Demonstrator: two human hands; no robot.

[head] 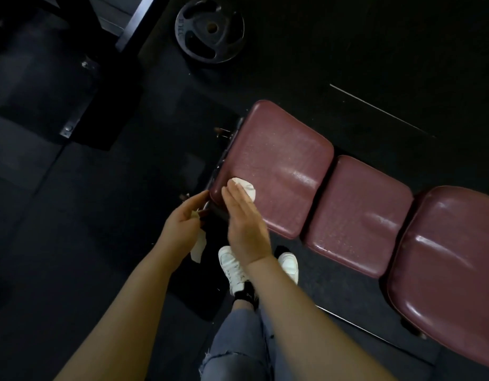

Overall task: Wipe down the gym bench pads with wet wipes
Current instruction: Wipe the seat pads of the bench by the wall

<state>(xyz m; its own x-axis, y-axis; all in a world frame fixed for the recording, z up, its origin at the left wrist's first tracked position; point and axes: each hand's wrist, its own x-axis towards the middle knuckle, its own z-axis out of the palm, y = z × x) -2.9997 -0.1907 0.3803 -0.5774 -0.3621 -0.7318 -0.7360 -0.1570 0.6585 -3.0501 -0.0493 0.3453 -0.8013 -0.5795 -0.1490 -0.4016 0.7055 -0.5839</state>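
Maroon vinyl end pad (276, 163) stretches rightward from the flat-fingered right hand (244, 224), which presses a white wet wipe (247, 187) onto its near-left corner, while the left hand (182, 224) pinches another wipe (198, 247) beside it.

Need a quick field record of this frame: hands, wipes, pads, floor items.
right hand: flat, straight fingers pressing wet wipe onto end pad, near its corner
left hand: grips a second wipe, which hangs below it, beside the pad's corner
pads: three maroon pads in a row; middle pad, far pad; all show a glossy sheen
floor: weight plate lying flat on a dark mat
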